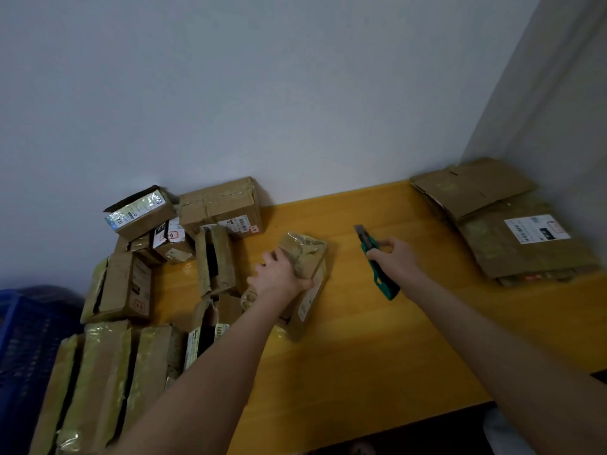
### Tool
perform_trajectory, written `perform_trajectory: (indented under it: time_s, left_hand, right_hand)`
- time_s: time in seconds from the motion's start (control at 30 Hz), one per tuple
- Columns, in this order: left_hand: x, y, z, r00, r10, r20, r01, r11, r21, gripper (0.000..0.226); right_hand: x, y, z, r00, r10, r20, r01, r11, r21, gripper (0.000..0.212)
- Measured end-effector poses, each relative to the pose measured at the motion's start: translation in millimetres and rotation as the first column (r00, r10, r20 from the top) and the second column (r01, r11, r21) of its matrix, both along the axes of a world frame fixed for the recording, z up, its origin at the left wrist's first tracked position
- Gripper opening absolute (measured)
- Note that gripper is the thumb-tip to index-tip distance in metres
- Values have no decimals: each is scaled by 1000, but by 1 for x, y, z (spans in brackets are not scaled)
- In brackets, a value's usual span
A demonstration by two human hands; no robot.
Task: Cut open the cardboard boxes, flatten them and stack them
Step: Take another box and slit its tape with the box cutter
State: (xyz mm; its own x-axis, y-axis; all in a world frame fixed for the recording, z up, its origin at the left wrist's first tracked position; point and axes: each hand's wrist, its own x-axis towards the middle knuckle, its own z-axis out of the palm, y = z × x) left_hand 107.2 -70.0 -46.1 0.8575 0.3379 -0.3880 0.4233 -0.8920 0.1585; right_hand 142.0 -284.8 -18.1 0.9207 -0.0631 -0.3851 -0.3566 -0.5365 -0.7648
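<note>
The left hand (pixel 279 278) curls its fingers round a small taped box (pixel 310 257) on the yellow table (pixel 361 343). Just right of it, the right hand (pixel 395 257) grips a green knife (pixel 382 279) with the blade pointing away. More boxes (pixel 131 284) sit left of the left hand, and flat cardboard (pixel 476 192) is piled well past the right hand.

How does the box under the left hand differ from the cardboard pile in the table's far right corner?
The box is still whole and taped; the pile is flattened sheets lying one on another. The left hand grips the box; nothing touches the pile. The box sits midway along the table, the pile by the right wall. The right hand holds a knife between them. Both are brown cardboard bearing white labels.
</note>
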Motion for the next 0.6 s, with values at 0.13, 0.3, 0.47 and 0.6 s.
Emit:
perform_trajectory:
  time_s: [0.13,0.3,0.47,0.6]
  left_hand:
    - [2,-3,-2,995,101,3,-99,985,-143,101]
    - [0,6,-9,1000,-10,-20,7,987,-161,91]
    - [-3,3,-8,997,-58,-51,46,977,-207,100]
    - [-6,-5,-6,998,-41,-42,29,969,-247,105]
  right_hand:
    - [-9,-1,-46,987,-69,-143,63,997,-50,39]
    - [-31,-1,-101,958,-50,-282,0,985,-174,44]
    - [-36,1,-115,949,-3,-316,-80,966,-248,41]
    - [-25,20,-92,982,133,-135,-163,954,-250,52]
